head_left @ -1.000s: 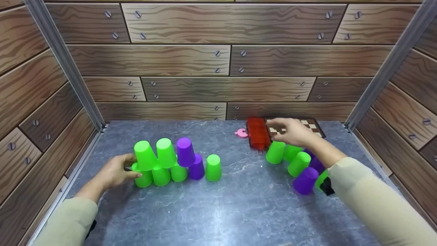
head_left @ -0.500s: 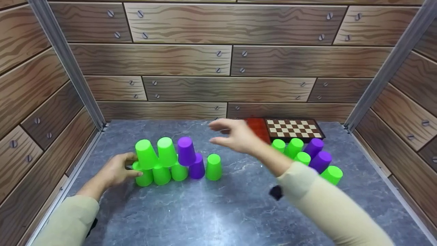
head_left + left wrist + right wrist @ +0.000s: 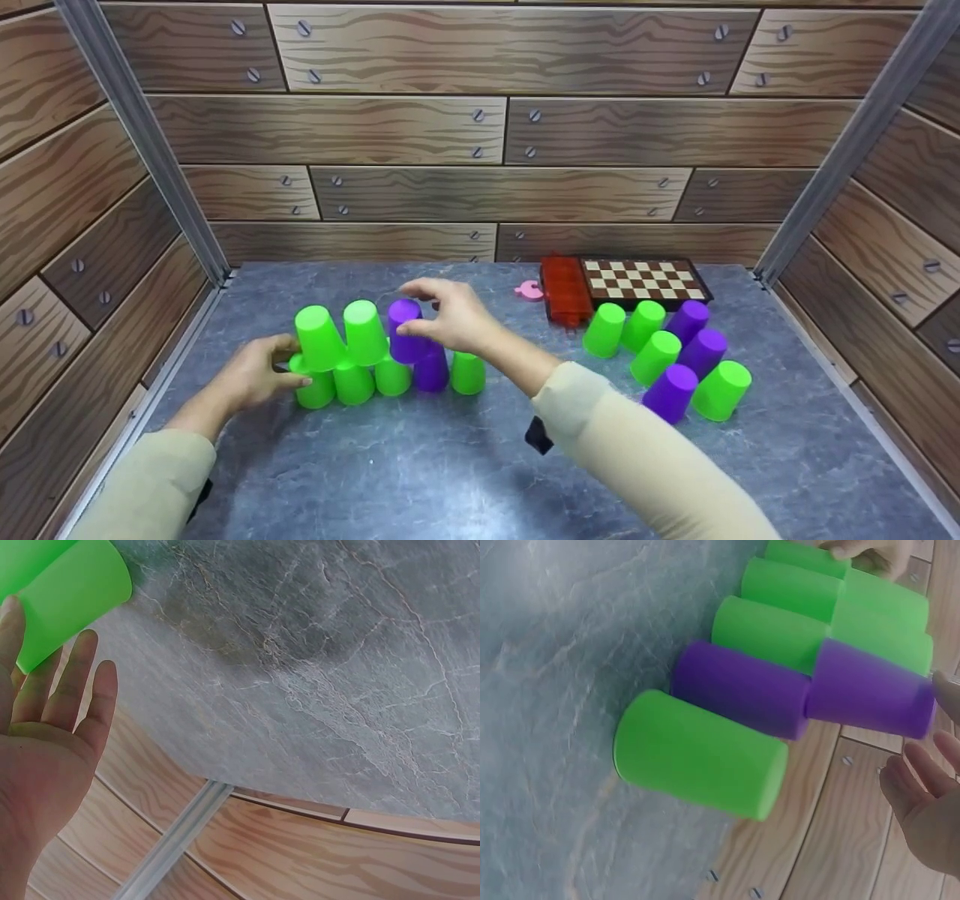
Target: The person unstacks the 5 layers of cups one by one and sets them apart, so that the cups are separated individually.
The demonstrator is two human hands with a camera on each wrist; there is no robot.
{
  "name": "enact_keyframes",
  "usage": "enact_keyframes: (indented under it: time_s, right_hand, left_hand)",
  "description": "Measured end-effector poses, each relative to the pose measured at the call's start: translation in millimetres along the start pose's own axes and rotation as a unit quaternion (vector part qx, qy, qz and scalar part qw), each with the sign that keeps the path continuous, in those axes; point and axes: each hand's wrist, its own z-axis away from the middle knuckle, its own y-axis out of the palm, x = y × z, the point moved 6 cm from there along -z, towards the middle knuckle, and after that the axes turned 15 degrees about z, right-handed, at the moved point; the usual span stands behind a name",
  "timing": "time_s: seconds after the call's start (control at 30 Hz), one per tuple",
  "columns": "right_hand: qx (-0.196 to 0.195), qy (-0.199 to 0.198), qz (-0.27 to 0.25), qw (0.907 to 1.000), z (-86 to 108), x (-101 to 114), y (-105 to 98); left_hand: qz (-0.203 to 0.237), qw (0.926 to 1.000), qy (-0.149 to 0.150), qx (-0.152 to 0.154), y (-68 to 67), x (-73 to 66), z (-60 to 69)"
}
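Note:
Upside-down cups stand in a row at the left, with two green cups (image 3: pixel 319 341) (image 3: pixel 364 334) and a purple cup (image 3: pixel 406 345) resting on the lower ones. My left hand (image 3: pixel 244 382) is at the row's left end, its thumb against the lower green cup (image 3: pixel 75 604) and its other fingers loosely extended. The right hand (image 3: pixel 457 319) surrounds the upper purple cup (image 3: pixel 870 690) with thumb and fingers spread; in the right wrist view the fingers (image 3: pixel 922 772) lie beside its closed end, and contact is unclear. A green cup (image 3: pixel 701 754) ends the lower row.
More green cups (image 3: pixel 604 330) and purple cups (image 3: pixel 670 394) stand upside down on the grey table (image 3: pixel 337 480) at the right. Behind them are a red object (image 3: pixel 565 292), a checkered board (image 3: pixel 641 280) and a small pink item (image 3: pixel 529 290). Wood-patterned walls (image 3: pixel 480 60) enclose the table.
My right hand has moved left from above the right-hand cups to the upper purple cup. The left hand has stayed at the row's left end, and the cups have not visibly moved.

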Motion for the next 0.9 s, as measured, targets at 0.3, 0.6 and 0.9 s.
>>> enact_keyframes:
  time_s: [0.3, 0.6, 0.9]
  right_hand:
    - [0.011, 0.03, -0.035, 0.9989, 1.2, -5.9, 9.0]
    - [0.007, 0.015, -0.044, 0.9989, 20.4, -23.1, -32.3]
    - [0.004, 0.027, -0.02, 0.9994, 59.0, -62.0, -90.8]
  left_hand:
    - [0.001, 1.0, 0.002, -0.001, -0.2, 0.1, 0.3]
    - [0.0, 1.0, 0.002, 0.001, -1.7, -0.8, 0.2]
    - [-0.007, 0.9999, 0.008, 0.002, -1.6, -0.2, 0.6]
